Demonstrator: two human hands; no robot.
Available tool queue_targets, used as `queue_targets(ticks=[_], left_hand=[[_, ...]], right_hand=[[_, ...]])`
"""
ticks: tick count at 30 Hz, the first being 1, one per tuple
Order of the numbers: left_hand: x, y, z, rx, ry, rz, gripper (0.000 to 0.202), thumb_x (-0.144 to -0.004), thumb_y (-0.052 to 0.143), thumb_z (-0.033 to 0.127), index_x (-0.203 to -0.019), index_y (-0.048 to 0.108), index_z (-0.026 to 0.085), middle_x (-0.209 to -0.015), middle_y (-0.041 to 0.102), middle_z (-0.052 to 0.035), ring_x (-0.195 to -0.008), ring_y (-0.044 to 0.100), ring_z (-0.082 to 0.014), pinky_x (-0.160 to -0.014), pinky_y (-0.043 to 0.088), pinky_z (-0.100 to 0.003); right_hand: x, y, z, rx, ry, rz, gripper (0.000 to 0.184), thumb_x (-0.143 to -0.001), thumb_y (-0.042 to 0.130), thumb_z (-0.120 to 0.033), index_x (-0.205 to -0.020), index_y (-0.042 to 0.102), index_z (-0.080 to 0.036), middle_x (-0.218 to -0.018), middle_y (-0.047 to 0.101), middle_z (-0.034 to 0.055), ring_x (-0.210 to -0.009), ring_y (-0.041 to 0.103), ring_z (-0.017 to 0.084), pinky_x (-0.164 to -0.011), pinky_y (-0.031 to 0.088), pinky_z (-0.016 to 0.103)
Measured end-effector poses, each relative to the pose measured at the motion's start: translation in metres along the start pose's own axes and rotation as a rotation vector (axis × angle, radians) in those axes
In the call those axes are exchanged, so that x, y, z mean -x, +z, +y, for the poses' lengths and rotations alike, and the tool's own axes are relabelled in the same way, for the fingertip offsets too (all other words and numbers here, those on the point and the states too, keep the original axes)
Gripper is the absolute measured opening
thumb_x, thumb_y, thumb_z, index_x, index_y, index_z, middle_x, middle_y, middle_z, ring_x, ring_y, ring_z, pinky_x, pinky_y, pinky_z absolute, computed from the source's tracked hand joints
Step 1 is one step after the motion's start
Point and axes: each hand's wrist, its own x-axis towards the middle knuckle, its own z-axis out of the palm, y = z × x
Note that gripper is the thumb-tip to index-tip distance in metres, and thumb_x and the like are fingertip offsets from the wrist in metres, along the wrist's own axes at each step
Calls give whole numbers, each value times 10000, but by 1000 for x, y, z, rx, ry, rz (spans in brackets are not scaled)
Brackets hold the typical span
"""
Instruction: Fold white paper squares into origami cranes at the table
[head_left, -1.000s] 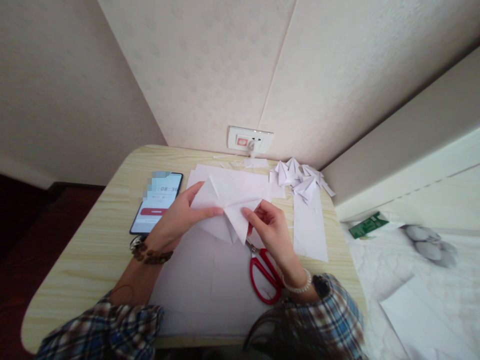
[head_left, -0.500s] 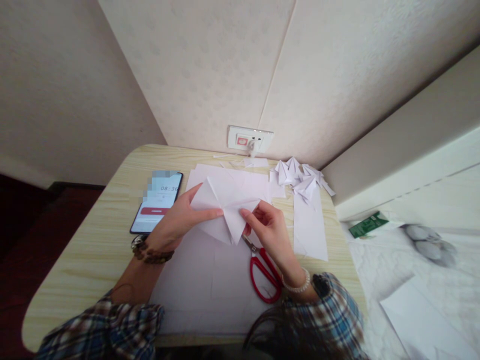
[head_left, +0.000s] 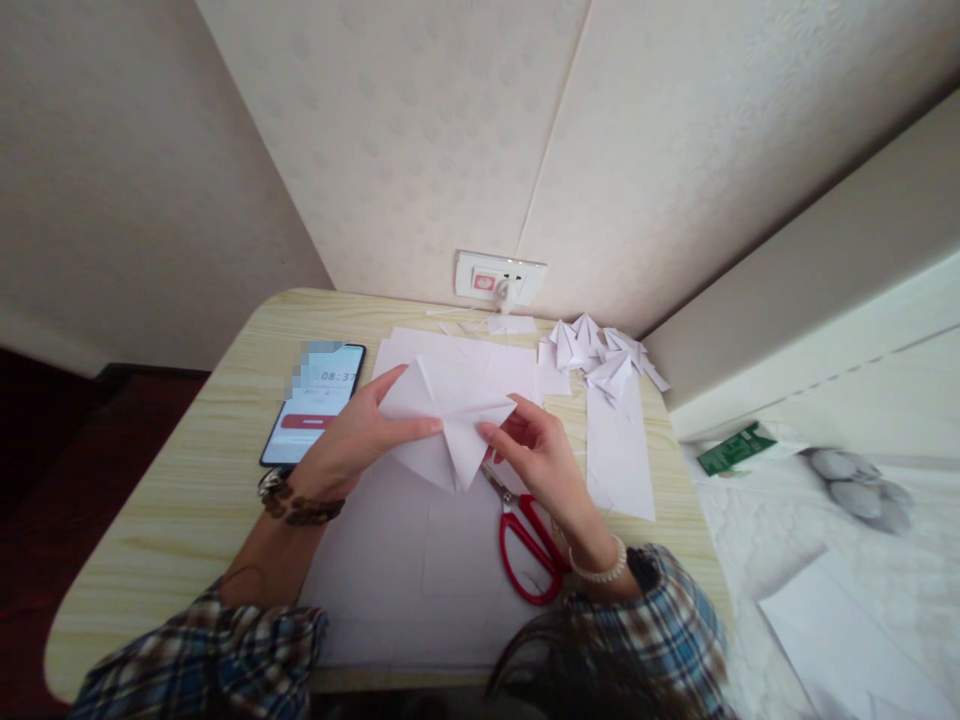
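Note:
A white, partly folded paper sheet (head_left: pixel 450 420) is held just above the wooden table (head_left: pixel 187 480). My left hand (head_left: pixel 352 440) pinches its left side, thumb on top and fingers behind. My right hand (head_left: pixel 536 455) pinches its right corner, fingers curled. Creases meet near the middle of the sheet, and a pointed flap hangs down between my hands. Flat white sheets (head_left: pixel 420 560) lie under my hands.
Red-handled scissors (head_left: pixel 529 545) lie right of centre, under my right wrist. A phone (head_left: pixel 315 403) with a lit timer screen lies at the left. Several folded paper pieces (head_left: pixel 596 355) are piled at the back right. A wall socket (head_left: pixel 499 280) sits behind. A bed (head_left: pixel 825 540) adjoins on the right.
Both hands have drawn slightly closer together, pushing the paper's sides inward. The phone timer has ticked on by one second.

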Motion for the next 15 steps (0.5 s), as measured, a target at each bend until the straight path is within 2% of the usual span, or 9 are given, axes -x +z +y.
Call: queue_targets(ticks=[2, 4, 7, 11, 15], left_hand=[[-1, -1, -1, -70, 27, 7, 567, -592, 804, 338, -1107, 621, 186, -1070, 727, -68, -897, 693, -263, -707, 558, -318], [-3, -1, -2, -148, 56, 17, 535, -601, 793, 323, -1089, 621, 187, -1063, 720, -55, -919, 686, -263, -734, 552, -316], [-6, -2, -3, -226, 84, 43, 512, -599, 786, 314, -1064, 616, 184, -1062, 706, -47, -961, 669, -265, -794, 537, -321], [-4, -1, -1, -269, 110, 39, 436, -628, 764, 308, -1025, 621, 199, -1110, 680, -52, -1090, 616, -278, -872, 506, -320], [-3, -1, 1, -254, 134, 42, 431, -618, 774, 300, -1019, 631, 229, -1126, 679, -42, -1119, 606, -277, -843, 515, -296]], right_hand=[[-1, -2, -1, 23, -9, 33, 230, -733, 702, -313, -907, 592, -211, -678, 635, -29, -577, 579, 115, -537, 473, 228], [-3, -3, -1, 39, -5, 51, 232, -724, 709, -328, -895, 601, -212, -730, 645, -21, -591, 571, 112, -549, 473, 230], [-3, -4, 0, 62, 19, 51, 159, -763, 666, -346, -776, 607, -198, -671, 612, -23, -553, 545, 105, -518, 431, 225], [-4, -5, 1, 19, 35, 55, 133, -766, 647, -309, -721, 605, -191, -558, 561, -39, -497, 515, 101, -490, 393, 220], [-5, -6, 2, -16, 29, 63, 127, -749, 653, -294, -698, 603, -189, -500, 547, -47, -469, 500, 102, -486, 387, 221]])
